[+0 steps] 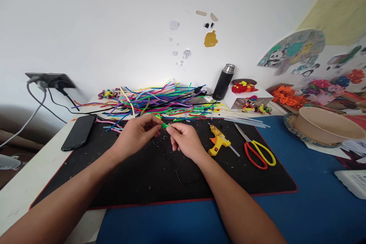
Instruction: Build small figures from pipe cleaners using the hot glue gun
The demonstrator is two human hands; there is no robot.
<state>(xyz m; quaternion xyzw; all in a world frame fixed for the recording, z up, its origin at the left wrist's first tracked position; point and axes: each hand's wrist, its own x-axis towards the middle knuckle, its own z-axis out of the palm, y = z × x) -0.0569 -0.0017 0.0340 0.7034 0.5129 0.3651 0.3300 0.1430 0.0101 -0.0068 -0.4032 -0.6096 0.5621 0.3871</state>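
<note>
Both hands meet above the black mat (160,175): the left hand (137,134) and right hand (184,139) each pinch one end of a short green pipe cleaner piece (164,126), which lies between their fingertips with its long axis running left to right. It looks small, fuzzy and bright green, partly hidden by fingers

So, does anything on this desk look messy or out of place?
Yes: the pipe cleaners lie in a loose, tangled heap spilling over the far edge of the black mat, and pale scraps are strewn across it. The left hand and right hand pinch a small green piece above it.
</note>
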